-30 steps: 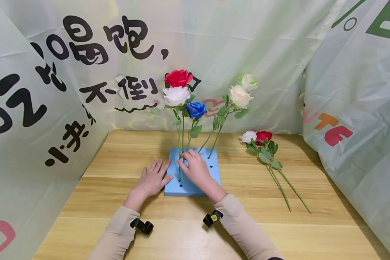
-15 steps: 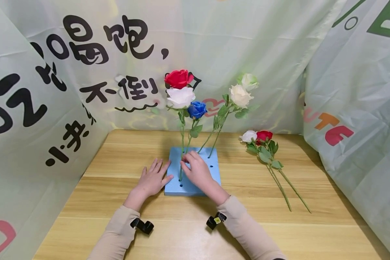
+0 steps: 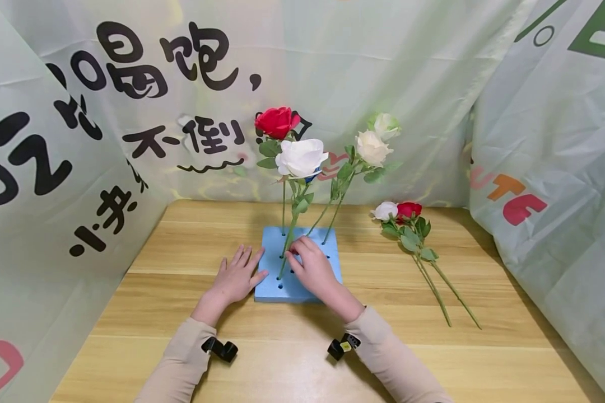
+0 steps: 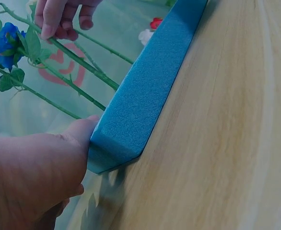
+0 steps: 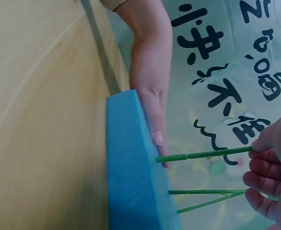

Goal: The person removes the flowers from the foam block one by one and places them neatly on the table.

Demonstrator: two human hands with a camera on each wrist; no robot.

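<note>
My right hand (image 3: 315, 271) pinches the green stem (image 5: 203, 154) of a white rose (image 3: 301, 158) between thumb and fingers. That stem stands in a hole near the front left of a blue foam block (image 3: 267, 294) and leans right. Flat beside the block, my left hand (image 3: 236, 277) rests with spread fingers, its thumb touching the block's left edge. Behind the white bloom, a blue rose (image 4: 7, 45) is mostly hidden in the head view. A red rose (image 3: 277, 122), a cream rose (image 3: 373, 148) and a greenish-white rose (image 3: 386, 127) also stand in the block.
Another white rose (image 3: 385, 211) and another red rose (image 3: 409, 211) lie on the wooden table (image 3: 413, 364) at the right, stems toward the front. Printed cloth (image 3: 333, 67) hangs behind and at both sides. Several holes show in the block's top.
The white rose's head has swung right, from beside the blue rose to in front of it. My right hand has shifted slightly right with the stem. The left hand stays put.
</note>
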